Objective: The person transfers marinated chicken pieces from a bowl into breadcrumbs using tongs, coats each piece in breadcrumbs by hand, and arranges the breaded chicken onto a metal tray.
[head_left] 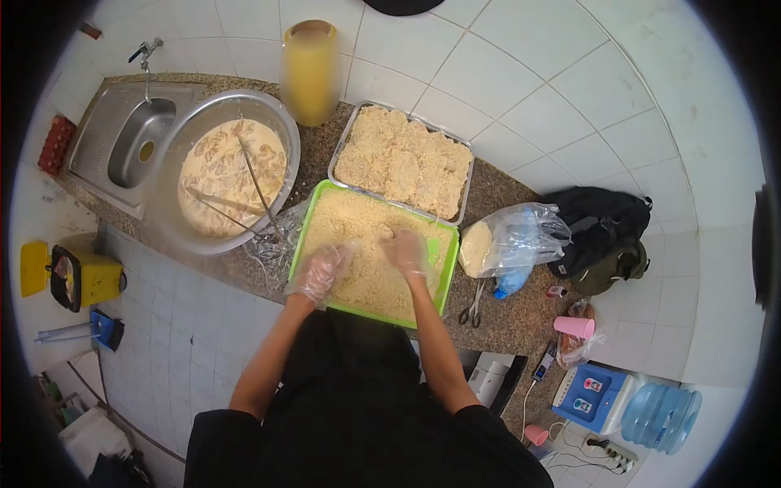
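Pale crumbs [350,215] fill a green tray [450,286] in front of me. My left hand [323,272], in a clear plastic glove, rests over the tray's left side, fingers loosely stretched on the crumbs. To its right, my gloved right hand [407,254] reaches into the crumbs. Its fingertips are partly hidden beside a small crumb-covered lump, so their grip is unclear. Just behind, a metal tray [332,172] holds several crumb-coated pieces [403,163]. At the left, a large metal bowl [286,130] contains pieces in creamy liquid [232,175], with metal tongs [254,175] lying in it.
A sink [134,146] is at far left, and a yellow container [310,77] stands by the wall. Right of the green tray are a plastic bag of crumbs [488,244], scissors [472,309] and a black backpack [598,220]. A water dispenser [594,397] stands at lower right.
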